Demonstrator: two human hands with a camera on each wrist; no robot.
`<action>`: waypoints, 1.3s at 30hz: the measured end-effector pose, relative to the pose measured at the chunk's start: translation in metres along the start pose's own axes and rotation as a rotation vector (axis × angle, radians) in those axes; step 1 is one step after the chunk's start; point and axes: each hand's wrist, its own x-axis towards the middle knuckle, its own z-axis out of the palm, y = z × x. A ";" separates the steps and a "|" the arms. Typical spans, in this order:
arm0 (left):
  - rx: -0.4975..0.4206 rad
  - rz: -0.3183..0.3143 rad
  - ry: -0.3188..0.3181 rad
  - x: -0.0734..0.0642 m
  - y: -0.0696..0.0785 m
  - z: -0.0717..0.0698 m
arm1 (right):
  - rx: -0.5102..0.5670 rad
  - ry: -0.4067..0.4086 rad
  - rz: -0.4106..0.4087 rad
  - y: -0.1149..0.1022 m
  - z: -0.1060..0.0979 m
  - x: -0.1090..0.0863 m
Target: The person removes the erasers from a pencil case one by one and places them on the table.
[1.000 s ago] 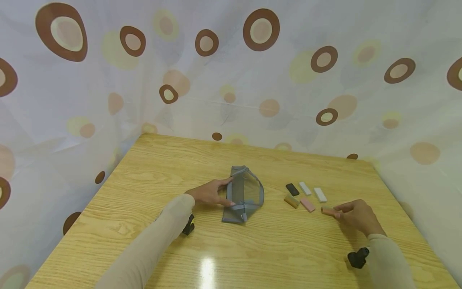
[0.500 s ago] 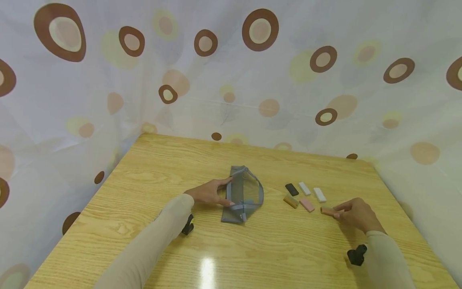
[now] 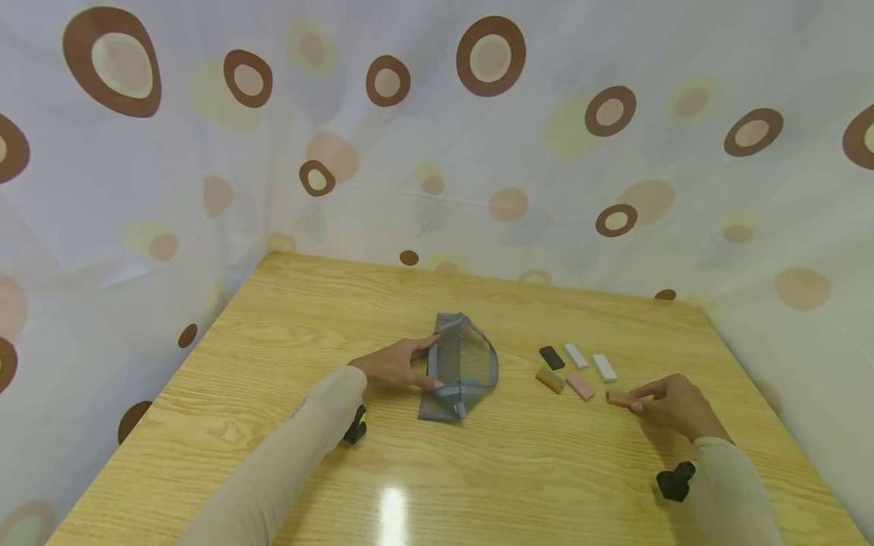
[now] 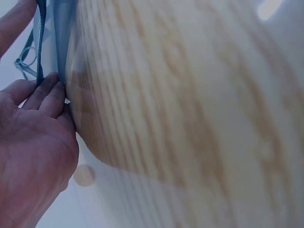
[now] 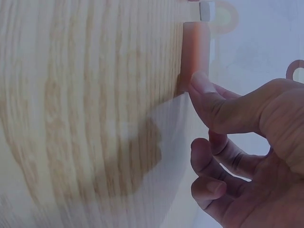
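My left hand (image 3: 394,364) holds the near edge of a grey mesh zipper pouch (image 3: 448,360) that lies on the table with its mouth spread open. In the left wrist view, the fingers (image 4: 50,97) curl against the edge of the pouch (image 4: 61,35). Over on the right, my right hand (image 3: 677,411) pinches one end of a small orange-brown block (image 3: 617,398) between thumb and forefinger. The right wrist view shows the block (image 5: 194,52) at the tabletop, while the other fingers curl loosely below. What kind of thing the block is, I cannot tell.
Left of the pinched block lie a pink block (image 3: 580,387), a tan-brown block (image 3: 550,380), a black block (image 3: 551,357) and two white blocks (image 3: 604,368). A patterned curtain (image 3: 437,152) closes off the back and sides of the wooden table (image 3: 519,478).
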 end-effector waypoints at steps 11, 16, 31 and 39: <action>0.010 -0.003 0.006 -0.003 -0.004 -0.001 | -0.001 -0.004 -0.101 -0.020 -0.013 0.007; 0.007 -0.002 0.009 -0.003 -0.005 -0.002 | 0.007 0.046 -0.139 -0.052 -0.023 0.015; 0.025 0.011 0.004 -0.002 -0.001 -0.001 | 0.095 0.022 -0.322 -0.142 -0.005 0.041; 0.021 0.003 0.009 -0.001 -0.001 -0.001 | 0.149 -0.118 -0.425 -0.170 0.031 0.060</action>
